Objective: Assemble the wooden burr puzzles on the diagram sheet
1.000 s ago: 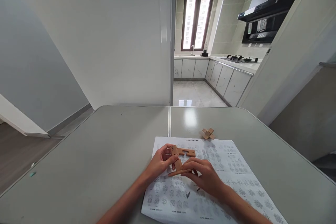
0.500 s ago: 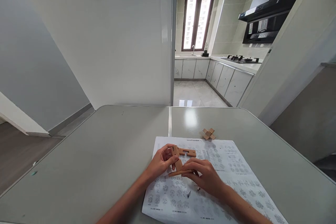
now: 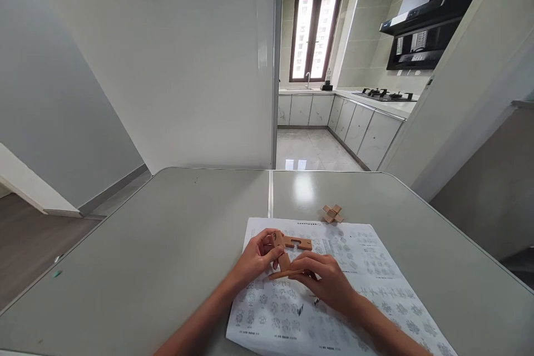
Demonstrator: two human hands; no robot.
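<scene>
Above a white paper sheet printed with rows of grey diagrams (image 3: 308,325), my left hand (image 3: 261,256) holds a brown wooden block with a dark mark near its upper end (image 3: 277,238), thumb and fingers pinched narrowly on it. Just beside it, my right hand (image 3: 323,275) grips a thin, flat brown wooden strip (image 3: 278,275) between thumb and fingers, its free end pointing left, past the block's lower end. Whether block and strip touch, I cannot tell.

Just beyond my grip, a flat brown wooden piece with a notched slot (image 3: 304,244) shows partly behind the block; whether the two touch is unclear. Farther out, past the sheet's far edge, a cross-shaped cluster of light brown wooden bars (image 3: 332,213) sits on the smooth grey table (image 3: 179,245). Well to the left of my hands, near the table's edge, lies a small teal-green scrap (image 3: 57,273).

Well beyond my grip, a doorway frames white marbled kitchen cabinets (image 3: 302,109), a dark-framed window (image 3: 315,36) and a black gas stove (image 3: 386,94).
</scene>
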